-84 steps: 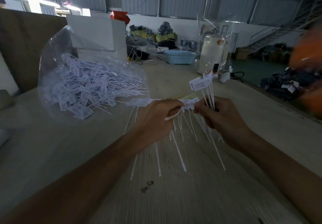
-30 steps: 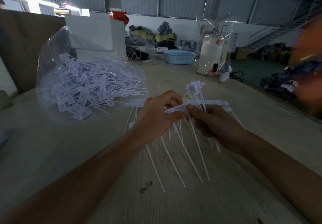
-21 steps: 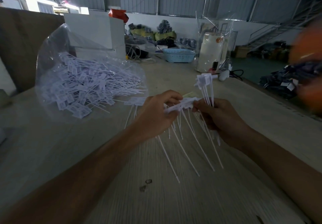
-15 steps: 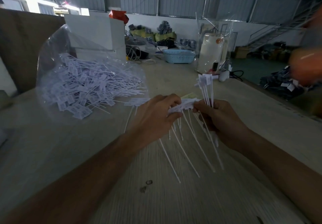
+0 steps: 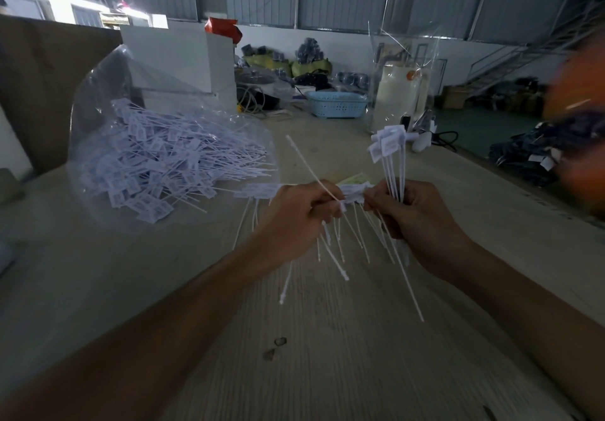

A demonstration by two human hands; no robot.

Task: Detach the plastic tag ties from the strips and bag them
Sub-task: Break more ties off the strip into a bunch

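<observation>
Head view puts your left hand (image 5: 299, 214) over the middle of the table (image 5: 343, 355), fingers curled round the strip (image 5: 352, 191) of white tag ties, with one loose tie (image 5: 311, 168) pinched against it and slanting up and away toward the far left. The strip runs level between your two hands, its left end sticking out past your left knuckles, and thin tails hang from it toward the tabletop without clearly touching it. Your right hand (image 5: 414, 216) pinches the right end of the strip with thumb and forefinger, and the rest of that hand is wrapped round a bunch of detached ties (image 5: 391, 158) standing upright, their flat tag heads fanned out above your fist and their tails trailing below it. Further out, toward the table's left edge, the clear plastic bag (image 5: 98, 93) lies open with its mouth facing your hands, and a heap of bagged ties (image 5: 163, 162) fills it, tails pointing at the opening. Near the far edge of the table sit a white box (image 5: 183, 57), a blue basket (image 5: 337, 103) and a second clear bag (image 5: 401, 76) standing upright, well apart from your hands. At the right edge of the picture an orange blur (image 5: 579, 93) is too smeared to identify.
</observation>
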